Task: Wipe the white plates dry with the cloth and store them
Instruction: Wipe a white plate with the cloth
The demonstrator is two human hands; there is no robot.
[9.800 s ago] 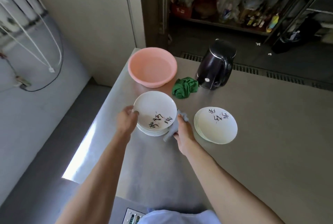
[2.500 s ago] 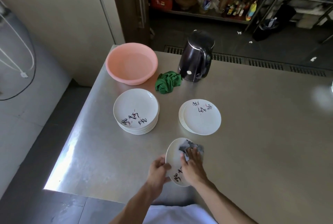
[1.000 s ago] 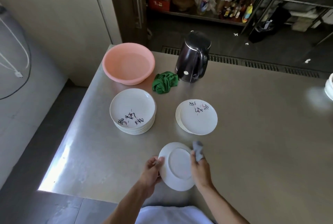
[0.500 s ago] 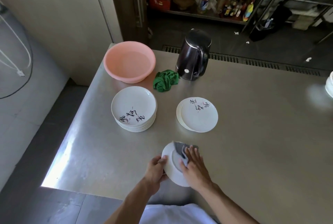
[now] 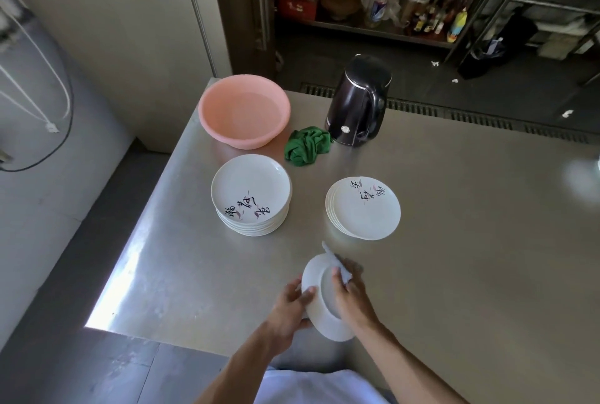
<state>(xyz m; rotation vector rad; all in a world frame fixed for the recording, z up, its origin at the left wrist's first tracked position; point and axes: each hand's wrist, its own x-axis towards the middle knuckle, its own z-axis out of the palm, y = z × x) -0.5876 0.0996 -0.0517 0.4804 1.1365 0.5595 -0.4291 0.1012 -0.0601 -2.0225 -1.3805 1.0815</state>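
Observation:
My left hand [image 5: 290, 304] grips the left rim of a white plate [image 5: 316, 283], held tilted with its underside toward me above the table's near edge. Against that underside my right hand [image 5: 352, 298] presses a small grey cloth [image 5: 339, 265], fingers curled round it. A taller stack of white plates with black brush lettering [image 5: 250, 194] stands at centre left. To its right lies a lower stack of the same plates [image 5: 365, 209].
The steel table [image 5: 454, 257] carries a pink basin [image 5: 244, 109] at its far left corner, a crumpled green cloth [image 5: 306, 145] and a black kettle [image 5: 357, 101] behind the stacks. The table's left edge drops to the floor. Cluttered shelves stand beyond.
The held plate was flipped from face up to underside up. Over the last half second my right hand slid the grey cloth across the underside toward the far rim.

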